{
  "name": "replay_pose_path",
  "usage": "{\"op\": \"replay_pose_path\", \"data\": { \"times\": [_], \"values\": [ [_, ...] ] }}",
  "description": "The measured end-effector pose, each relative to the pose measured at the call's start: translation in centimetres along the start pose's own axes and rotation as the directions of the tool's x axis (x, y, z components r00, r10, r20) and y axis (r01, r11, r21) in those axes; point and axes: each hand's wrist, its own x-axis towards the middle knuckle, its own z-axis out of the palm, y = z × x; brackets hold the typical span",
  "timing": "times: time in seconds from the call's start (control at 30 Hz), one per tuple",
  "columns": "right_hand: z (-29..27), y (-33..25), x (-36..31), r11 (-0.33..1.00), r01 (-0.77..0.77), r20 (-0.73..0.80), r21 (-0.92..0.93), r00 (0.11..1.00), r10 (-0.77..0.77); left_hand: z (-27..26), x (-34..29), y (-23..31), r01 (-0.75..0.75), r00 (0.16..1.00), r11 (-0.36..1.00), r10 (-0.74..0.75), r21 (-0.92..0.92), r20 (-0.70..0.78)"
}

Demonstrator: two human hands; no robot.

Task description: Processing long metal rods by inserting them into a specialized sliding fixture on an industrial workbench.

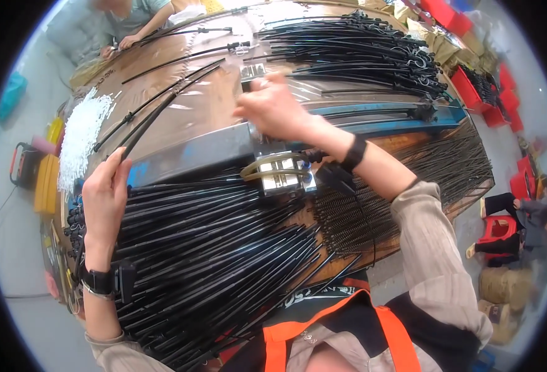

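Observation:
My left hand (105,192) is closed, its thumb and fingers pinching the lower end of a black cable (152,118). That cable slants up and away over the table toward the middle. My right hand (276,108) hovers over the inner end of a long grey metal channel (193,152), fingers curled together and slightly blurred; what they hold, if anything, is hidden. Just below it sits a small metal clamp block (279,173) with clear yellowish hoses. Under my left hand a thick layer of black cables (186,242) fans across the near side of the table.
More black cables (354,53) lie heaped at the far right. A blue rail (403,118) and many thin springs (397,192) are on the right. White small tubes (84,139) are piled at the left edge. Another person's hand (127,42) works at the far left. Red bins (478,93) stand beyond.

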Motion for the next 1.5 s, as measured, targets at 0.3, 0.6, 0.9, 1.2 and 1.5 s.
{"op": "replay_pose_path", "data": {
  "times": [0.3,0.6,0.9,1.2,1.5],
  "values": [
    [-9.3,10.2,-16.0,0.901,-0.181,-0.267,-0.393,0.961,0.077,2.5,1.2,-1.7,-0.077,0.992,0.993,0.067,0.094,0.110],
    [-16.0,14.1,-24.5,0.802,-0.399,-0.258,-0.445,0.914,0.311,13.9,6.8,5.6,-0.223,0.907,0.967,0.253,-0.124,0.338],
    [-14.1,14.6,-23.8,0.819,-0.461,-0.303,-0.342,0.879,0.369,14.9,6.4,5.3,-0.060,0.920,0.983,0.122,-0.174,0.372],
    [-14.1,12.2,-23.3,0.799,-0.473,-0.275,-0.371,0.878,0.392,15.4,5.4,5.3,-0.117,0.981,0.943,0.158,-0.311,0.110],
    [-9.0,1.5,-19.4,0.937,-0.200,-0.141,-0.288,0.976,0.165,15.4,6.3,5.8,-0.058,0.954,0.996,0.074,-0.063,0.291]
  ]
}}
